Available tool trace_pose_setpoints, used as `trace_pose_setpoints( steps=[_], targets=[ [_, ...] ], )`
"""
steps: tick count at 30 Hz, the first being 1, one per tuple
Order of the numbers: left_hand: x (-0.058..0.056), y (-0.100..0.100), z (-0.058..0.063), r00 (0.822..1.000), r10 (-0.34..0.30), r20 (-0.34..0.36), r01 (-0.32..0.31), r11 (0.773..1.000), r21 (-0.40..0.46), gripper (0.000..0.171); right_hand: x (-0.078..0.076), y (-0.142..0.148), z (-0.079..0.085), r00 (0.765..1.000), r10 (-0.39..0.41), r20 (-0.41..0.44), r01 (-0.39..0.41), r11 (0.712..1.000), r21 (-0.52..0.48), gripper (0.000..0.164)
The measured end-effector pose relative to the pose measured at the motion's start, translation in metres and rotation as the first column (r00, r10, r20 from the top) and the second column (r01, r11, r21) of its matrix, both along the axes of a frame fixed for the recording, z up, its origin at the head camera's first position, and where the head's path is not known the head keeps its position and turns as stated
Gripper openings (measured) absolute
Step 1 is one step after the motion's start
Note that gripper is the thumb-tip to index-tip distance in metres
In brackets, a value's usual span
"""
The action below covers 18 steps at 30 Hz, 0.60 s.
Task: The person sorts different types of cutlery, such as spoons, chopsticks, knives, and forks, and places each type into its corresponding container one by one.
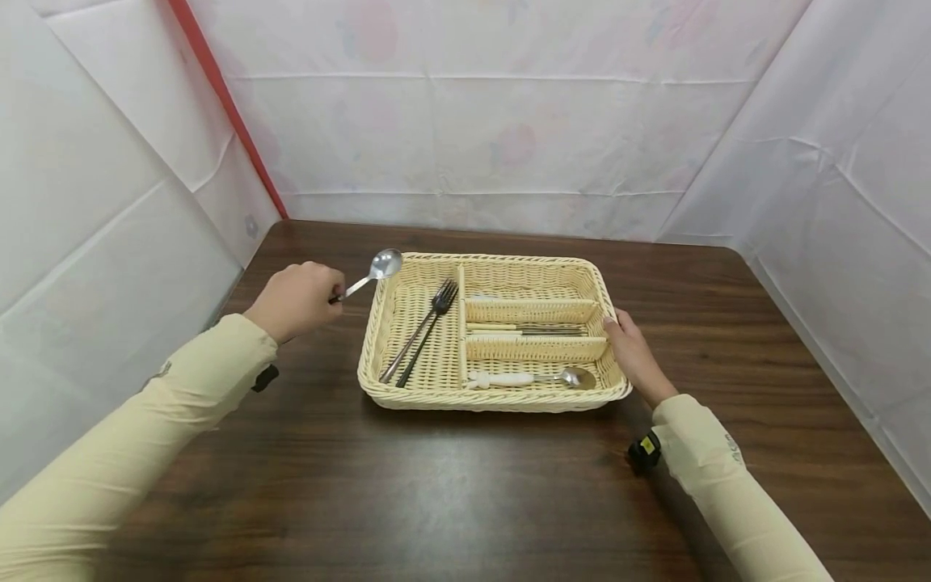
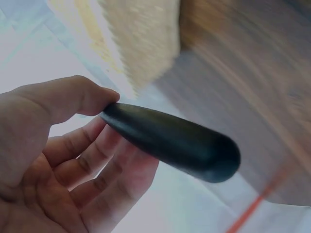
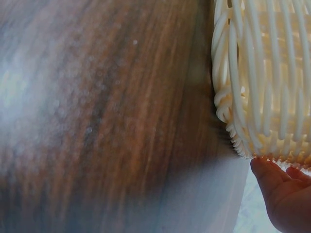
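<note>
My left hand [image 1: 300, 297] holds a metal spoon [image 1: 386, 263] by its handle, the bowl just over the left rear corner of the wicker cutlery basket [image 1: 494, 398]. In the left wrist view, thumb and fingers pinch its thick black handle [image 2: 175, 141]. My right hand [image 1: 636, 353] grips the basket's right rim, thumb on top and fingers outside. Dark forks [image 1: 441, 301] lie slanted in the long left compartment. A white-handled spoon [image 1: 577, 377] lies in the front right compartment, and thin pale-handled utensils [image 1: 524, 331] lie in the middle one.
The basket stands on a dark wooden table [image 1: 436, 485]. White patterned sheets [image 1: 465, 121] hang behind the table and along both sides. A red strip [image 1: 229, 105] runs down the back left corner.
</note>
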<state>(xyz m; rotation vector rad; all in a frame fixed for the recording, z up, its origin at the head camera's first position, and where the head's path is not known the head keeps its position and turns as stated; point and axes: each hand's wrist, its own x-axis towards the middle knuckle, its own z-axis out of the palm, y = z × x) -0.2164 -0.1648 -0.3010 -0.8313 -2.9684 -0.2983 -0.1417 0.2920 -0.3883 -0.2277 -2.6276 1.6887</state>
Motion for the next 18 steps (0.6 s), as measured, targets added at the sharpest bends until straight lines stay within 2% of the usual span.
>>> trace_pose_setpoints(
  steps=[5,8,18],
  targets=[
    [0.008,0.024,0.009,0.996,-0.083,-0.041,0.083,0.996,-0.012,0.021,0.0,-0.001,0.002,0.999,0.007,0.036,-0.007,1.0,0.0,0.051],
    [0.011,0.035,0.01,0.991,-0.121,-0.06,0.12,0.992,-0.024,0.032,-0.003,0.003,-0.004,0.999,0.004,0.032,-0.004,1.0,0.01,0.051],
    [0.013,0.058,0.011,0.978,-0.193,-0.073,0.19,0.981,-0.045,0.032,-0.003,0.005,-0.005,1.0,0.009,0.025,-0.01,1.0,0.028,0.051]
  ],
)
